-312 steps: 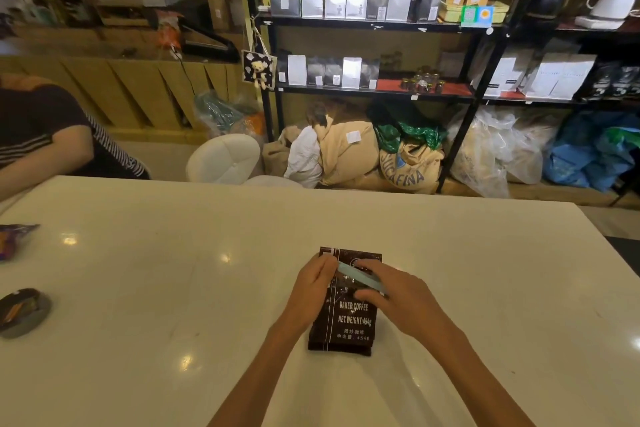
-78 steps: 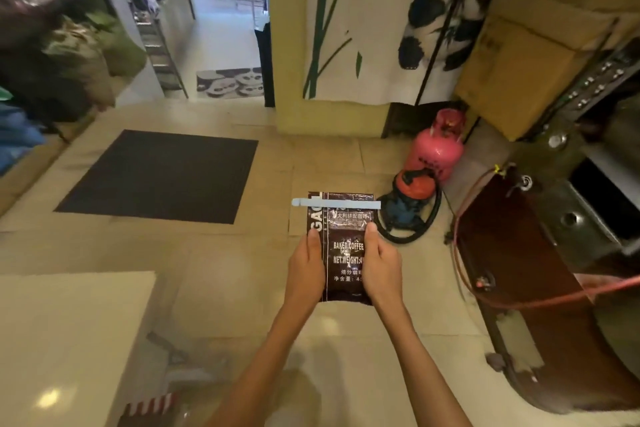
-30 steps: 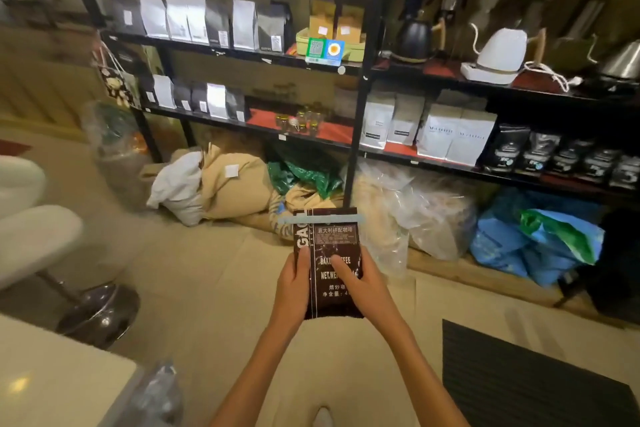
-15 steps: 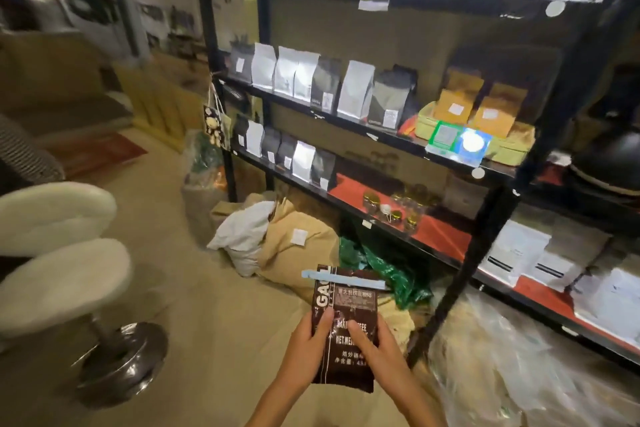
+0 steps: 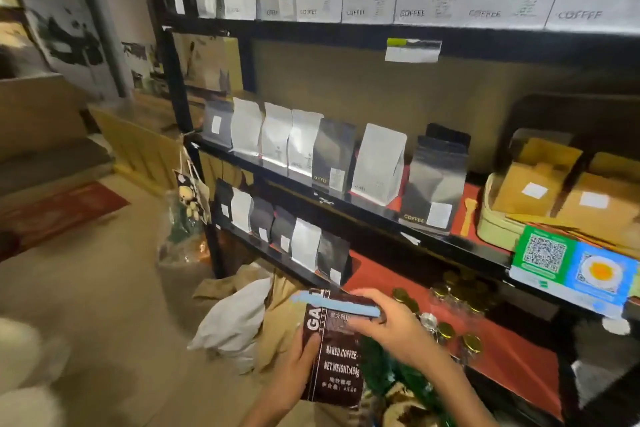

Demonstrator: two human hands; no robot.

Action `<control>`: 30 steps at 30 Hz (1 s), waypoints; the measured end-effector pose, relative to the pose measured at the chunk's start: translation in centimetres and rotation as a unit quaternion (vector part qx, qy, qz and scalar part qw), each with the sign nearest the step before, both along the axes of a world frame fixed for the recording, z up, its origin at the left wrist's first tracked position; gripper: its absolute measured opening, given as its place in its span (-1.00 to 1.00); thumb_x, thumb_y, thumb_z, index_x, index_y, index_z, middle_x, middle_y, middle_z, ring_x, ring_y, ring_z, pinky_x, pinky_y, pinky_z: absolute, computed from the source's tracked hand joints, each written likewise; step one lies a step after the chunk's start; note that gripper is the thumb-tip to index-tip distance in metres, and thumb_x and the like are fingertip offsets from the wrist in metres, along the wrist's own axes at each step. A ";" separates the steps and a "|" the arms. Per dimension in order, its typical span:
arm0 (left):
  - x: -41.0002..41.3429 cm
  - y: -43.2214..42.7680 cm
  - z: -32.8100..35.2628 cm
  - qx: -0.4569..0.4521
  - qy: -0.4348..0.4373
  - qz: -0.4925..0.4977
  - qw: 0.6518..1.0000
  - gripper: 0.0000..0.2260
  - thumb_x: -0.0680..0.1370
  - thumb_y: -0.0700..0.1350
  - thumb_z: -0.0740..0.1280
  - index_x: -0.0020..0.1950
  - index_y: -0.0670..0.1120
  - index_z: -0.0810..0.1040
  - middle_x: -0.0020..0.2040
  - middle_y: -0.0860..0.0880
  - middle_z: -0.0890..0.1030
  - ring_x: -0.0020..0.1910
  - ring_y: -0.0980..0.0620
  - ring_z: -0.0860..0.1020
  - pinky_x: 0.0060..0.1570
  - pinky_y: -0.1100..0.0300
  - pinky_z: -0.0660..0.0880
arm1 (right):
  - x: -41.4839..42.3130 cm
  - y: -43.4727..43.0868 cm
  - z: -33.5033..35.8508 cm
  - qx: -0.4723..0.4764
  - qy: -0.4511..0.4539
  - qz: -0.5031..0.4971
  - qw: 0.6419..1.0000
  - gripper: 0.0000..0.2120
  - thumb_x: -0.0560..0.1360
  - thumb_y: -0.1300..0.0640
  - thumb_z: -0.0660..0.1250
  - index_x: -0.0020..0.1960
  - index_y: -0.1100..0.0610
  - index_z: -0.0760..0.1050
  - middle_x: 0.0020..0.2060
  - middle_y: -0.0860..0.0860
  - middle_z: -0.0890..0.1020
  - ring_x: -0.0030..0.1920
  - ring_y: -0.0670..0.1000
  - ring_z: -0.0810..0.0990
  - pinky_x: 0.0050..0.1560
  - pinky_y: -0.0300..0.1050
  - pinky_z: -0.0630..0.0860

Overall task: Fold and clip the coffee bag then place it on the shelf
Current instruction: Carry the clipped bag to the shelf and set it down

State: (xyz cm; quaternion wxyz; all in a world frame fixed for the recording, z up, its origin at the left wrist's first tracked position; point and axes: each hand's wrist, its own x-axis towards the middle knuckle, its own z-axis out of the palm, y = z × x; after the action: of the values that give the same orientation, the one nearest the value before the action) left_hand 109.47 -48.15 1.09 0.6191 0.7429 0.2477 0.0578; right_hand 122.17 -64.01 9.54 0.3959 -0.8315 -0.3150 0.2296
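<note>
The dark brown coffee bag (image 5: 337,357) is held upright in front of me, its folded top pinched by a pale blue clip (image 5: 334,303). My left hand (image 5: 294,374) grips the bag's lower left edge. My right hand (image 5: 388,326) holds the bag's upper right, fingers by the clip's end. The black metal shelf (image 5: 363,215) stands just beyond, with rows of white and grey coffee bags (image 5: 304,146). The lower shelf board (image 5: 377,274) with red liner lies right behind the held bag.
Small gold-lidded jars (image 5: 446,329) stand on the red liner right of my hands. Burlap and white sacks (image 5: 239,319) lie on the floor under the shelf. Brown boxes in a yellow tray (image 5: 554,198) and QR-code cards (image 5: 571,260) sit at right.
I have come closer to the shelf. My right hand has slid from the bag's lower edge up to its top by the clip; the left hand keeps its grip.
</note>
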 end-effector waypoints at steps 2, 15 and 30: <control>3.8 3.4 0.5 0.043 -0.017 -0.003 0.999 -0.58 0.64 0.07 0.14 0.48 0.19 0.13 0.55 0.07 0.19 0.49 0.16 0.14 0.55 0.08 -0.05 | 3.2 3.4 0.3 -0.045 -0.066 -0.009 0.997 -0.65 0.47 -0.12 0.39 0.24 -0.19 0.48 0.09 -0.21 0.62 0.03 -0.19 0.60 -0.15 -0.32 0.53; 32.7 24.4 -11.5 0.330 -0.210 -0.204 0.897 -0.64 0.45 0.01 0.31 0.23 0.28 0.48 0.23 0.20 0.55 0.23 0.13 0.47 0.31 0.26 0.33 | 19.9 12.6 -14.5 -0.002 -0.145 -0.341 0.929 -0.52 0.29 0.00 0.59 -0.12 -0.57 0.50 -0.09 -0.56 0.58 -0.03 -0.40 0.60 0.03 -0.50 0.43; 41.7 22.4 -14.7 0.548 -0.122 -0.341 0.754 -0.90 0.52 0.01 0.41 0.01 0.13 0.57 -0.26 0.13 0.59 -0.15 -0.05 0.56 -0.15 0.08 0.46 | 25.0 10.1 -27.3 0.045 -0.178 -0.329 0.926 -0.78 0.42 0.05 0.50 -0.02 -0.24 0.60 -0.17 -0.31 0.71 -0.22 -0.31 0.66 -0.25 -0.39 0.52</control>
State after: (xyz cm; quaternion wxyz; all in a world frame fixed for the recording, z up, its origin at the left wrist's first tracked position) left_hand 151.16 -25.70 -13.59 0.1094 0.9768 -0.1745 0.0589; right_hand 147.19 -53.88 -17.79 0.4234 -0.8969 -0.0992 -0.0801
